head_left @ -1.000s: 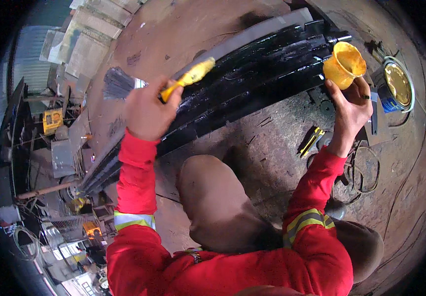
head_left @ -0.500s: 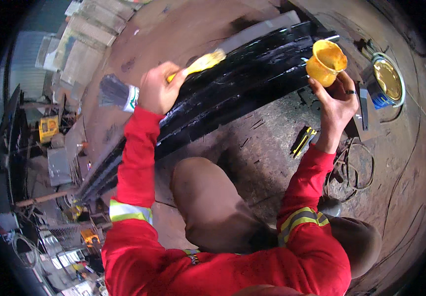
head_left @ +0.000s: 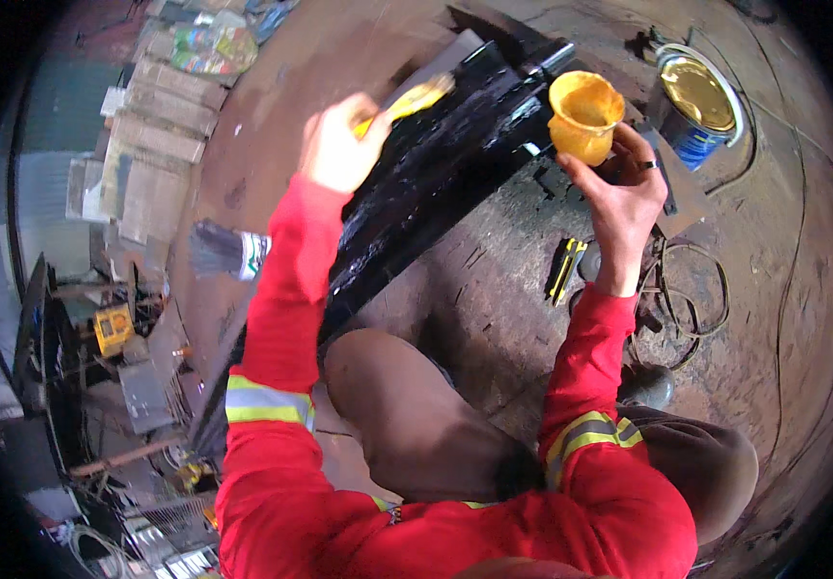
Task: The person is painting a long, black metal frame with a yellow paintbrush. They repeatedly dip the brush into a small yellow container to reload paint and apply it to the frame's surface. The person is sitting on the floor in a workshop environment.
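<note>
My left hand (head_left: 339, 145) grips a yellow-handled brush (head_left: 415, 98), whose far end lies over the wet black-painted steel bars (head_left: 455, 179). The bars run diagonally across the floor in front of my knees. To the right, my right hand (head_left: 619, 188) holds a small yellow cup (head_left: 583, 116) upright, just above the bars' right end. Both arms are in red sleeves with reflective bands.
An open paint tin (head_left: 696, 96) with a blue side stands at the far right. A second brush with grey bristles (head_left: 228, 251) lies left of the bars. A yellow-and-black tool (head_left: 563, 270) and cable loops (head_left: 692, 299) lie on the rusty floor. Boards (head_left: 146, 145) are stacked at the upper left.
My left hand has carried the brush farther along the black bars, away from me. My right hand has kept the yellow cup upright and brought it slightly closer to the bars.
</note>
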Demonstrator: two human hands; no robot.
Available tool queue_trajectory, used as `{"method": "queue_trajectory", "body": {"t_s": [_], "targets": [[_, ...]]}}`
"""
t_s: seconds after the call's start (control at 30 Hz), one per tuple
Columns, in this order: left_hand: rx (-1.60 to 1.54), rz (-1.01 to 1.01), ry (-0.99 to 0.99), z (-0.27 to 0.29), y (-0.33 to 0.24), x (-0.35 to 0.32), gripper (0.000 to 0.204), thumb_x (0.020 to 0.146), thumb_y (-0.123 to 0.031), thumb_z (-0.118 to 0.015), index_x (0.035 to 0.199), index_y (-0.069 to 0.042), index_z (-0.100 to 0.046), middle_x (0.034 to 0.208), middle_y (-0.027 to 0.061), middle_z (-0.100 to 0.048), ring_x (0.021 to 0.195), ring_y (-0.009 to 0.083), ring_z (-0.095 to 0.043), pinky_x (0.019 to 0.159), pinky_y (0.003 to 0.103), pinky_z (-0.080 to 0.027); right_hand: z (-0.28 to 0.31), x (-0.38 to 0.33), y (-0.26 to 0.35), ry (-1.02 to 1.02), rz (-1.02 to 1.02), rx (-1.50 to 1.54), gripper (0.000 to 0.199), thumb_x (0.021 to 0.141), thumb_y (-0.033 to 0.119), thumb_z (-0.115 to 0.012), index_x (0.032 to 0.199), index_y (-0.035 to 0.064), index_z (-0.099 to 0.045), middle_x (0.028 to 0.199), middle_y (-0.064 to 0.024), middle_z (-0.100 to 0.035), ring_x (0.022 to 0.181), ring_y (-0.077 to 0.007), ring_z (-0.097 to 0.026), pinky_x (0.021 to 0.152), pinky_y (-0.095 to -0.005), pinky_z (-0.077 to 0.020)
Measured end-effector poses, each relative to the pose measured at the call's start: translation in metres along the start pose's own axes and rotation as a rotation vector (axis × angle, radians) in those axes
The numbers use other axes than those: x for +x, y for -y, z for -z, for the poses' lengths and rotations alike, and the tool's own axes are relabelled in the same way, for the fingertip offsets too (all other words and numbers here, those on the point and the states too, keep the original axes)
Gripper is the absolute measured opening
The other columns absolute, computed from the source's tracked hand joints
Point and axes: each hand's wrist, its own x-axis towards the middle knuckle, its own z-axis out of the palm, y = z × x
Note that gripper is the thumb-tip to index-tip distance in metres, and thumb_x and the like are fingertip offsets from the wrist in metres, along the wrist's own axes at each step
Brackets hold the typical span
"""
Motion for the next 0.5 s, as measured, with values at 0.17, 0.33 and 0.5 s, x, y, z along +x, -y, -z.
{"method": "queue_trajectory", "body": {"t_s": [0.17,0.33,0.5], "targets": [[0.141,0.096,0.041,0.030,0.007,-0.049,0.017,0.082,-0.019,-0.071,0.085,-0.003,-0.066,0.076,0.0185,-0.066,0.074,0.0331,-0.068,0.066,0.039,-0.051,0.019,0.002,-0.006,0.135,-0.047,-0.030,0.058,0.062,0.010,-0.088,0.115,0.0030,-0.065,0.104,-0.0051,-0.068,0.093,-0.0136,-0.065,0.085,-0.0280,-0.0518],[-0.044,-0.284,-0.017,0.095,-0.073,-0.047,0.014,0.083,-0.006,-0.075,0.094,0.000,-0.069,0.084,0.0095,-0.068,0.070,0.0135,-0.062,0.063,0.027,-0.048,0.023,0.001,-0.013,0.313,0.055,-0.141,0.061,0.063,0.003,-0.087,0.119,0.0003,-0.062,0.117,-0.0060,-0.063,0.102,-0.0124,-0.061,0.092,-0.0270,-0.0485],[0.239,-0.822,0.111,0.075,-0.122,-0.017,0.020,0.075,-0.009,-0.076,0.092,-0.005,-0.069,0.074,0.0081,-0.059,0.066,0.0243,-0.063,0.058,0.035,-0.050,0.016,-0.002,-0.007,0.322,0.126,-0.112,0.056,0.059,0.005,-0.085,0.113,0.0054,-0.068,0.113,-0.0078,-0.066,0.101,-0.0185,-0.063,0.088,-0.0294,-0.0494]]}}
